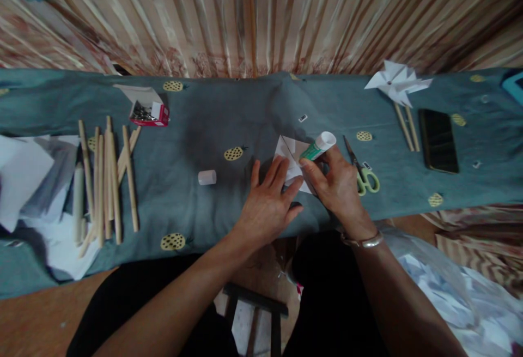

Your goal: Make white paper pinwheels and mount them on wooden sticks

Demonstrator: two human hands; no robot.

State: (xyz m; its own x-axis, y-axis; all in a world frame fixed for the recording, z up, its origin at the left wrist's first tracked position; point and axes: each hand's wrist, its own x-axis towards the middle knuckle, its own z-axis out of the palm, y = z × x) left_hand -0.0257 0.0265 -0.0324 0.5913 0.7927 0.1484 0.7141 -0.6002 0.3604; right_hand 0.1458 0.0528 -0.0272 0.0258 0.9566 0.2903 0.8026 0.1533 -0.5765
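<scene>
A white square of paper (291, 149) with cut or fold lines lies on the cloth in front of me. My left hand (272, 201) rests on its near left part, fingers spread and pressing it down. In my right hand (337, 185) is a glue stick (318, 146), green and white, tilted with its lower end at the paper. The tip of the glue stick is hidden behind my fingers. Left of the paper, a white cap (207, 177) lies on its side. Green-handled scissors (363, 171) lie just right of my right hand.
Several wooden sticks (112, 188) and white paper sheets (24, 177) lie at the left. A small red box (159, 116) of metal pieces stands open behind them. Paper pinwheels (396, 82) and a phone (438, 140) are at the right. A plastic bag (433, 275) sits below the table edge.
</scene>
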